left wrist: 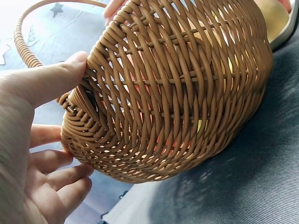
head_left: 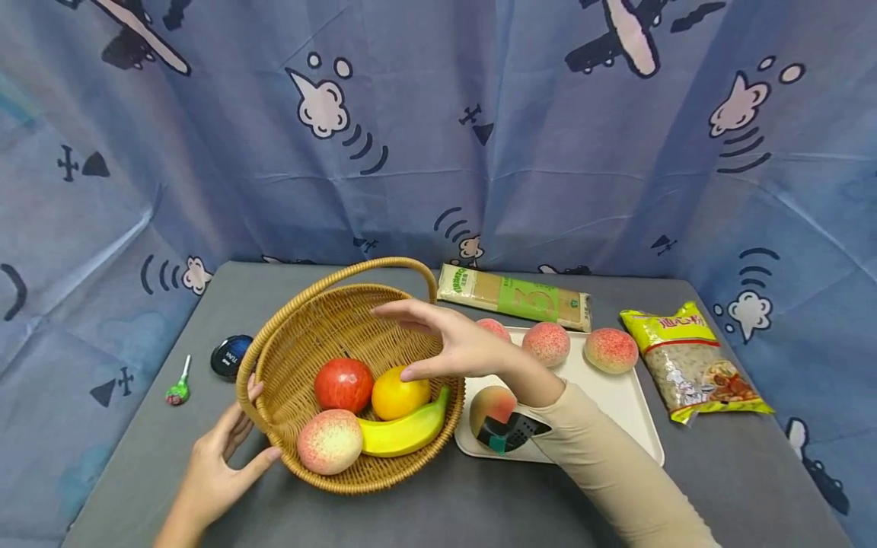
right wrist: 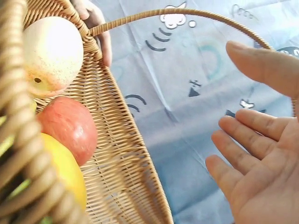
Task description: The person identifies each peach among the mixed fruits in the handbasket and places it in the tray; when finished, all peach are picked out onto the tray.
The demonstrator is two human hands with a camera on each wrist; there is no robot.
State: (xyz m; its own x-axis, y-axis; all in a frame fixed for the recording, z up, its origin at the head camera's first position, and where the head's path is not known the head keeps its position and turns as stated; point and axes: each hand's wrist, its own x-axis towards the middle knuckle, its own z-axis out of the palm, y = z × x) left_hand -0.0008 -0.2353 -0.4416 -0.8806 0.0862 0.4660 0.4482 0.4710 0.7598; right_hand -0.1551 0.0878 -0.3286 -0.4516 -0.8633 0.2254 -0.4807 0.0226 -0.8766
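A wicker basket with an arched handle stands tilted, its opening facing me. Inside lie a red apple, an orange, a banana and a peach. My left hand holds the basket's left side by the handle's foot, with the thumb at the rim and the fingers against the woven wall in the left wrist view. Over the basket's right side, my right hand is spread with fingers extended. It holds nothing, as the right wrist view shows its bare palm.
Right of the basket, a cream tray bears several peaches, partly hidden by my right forearm. Behind it lies a noodle packet; a yellow-topped food bag lies far right. A dark round tin and a lollipop lie left.
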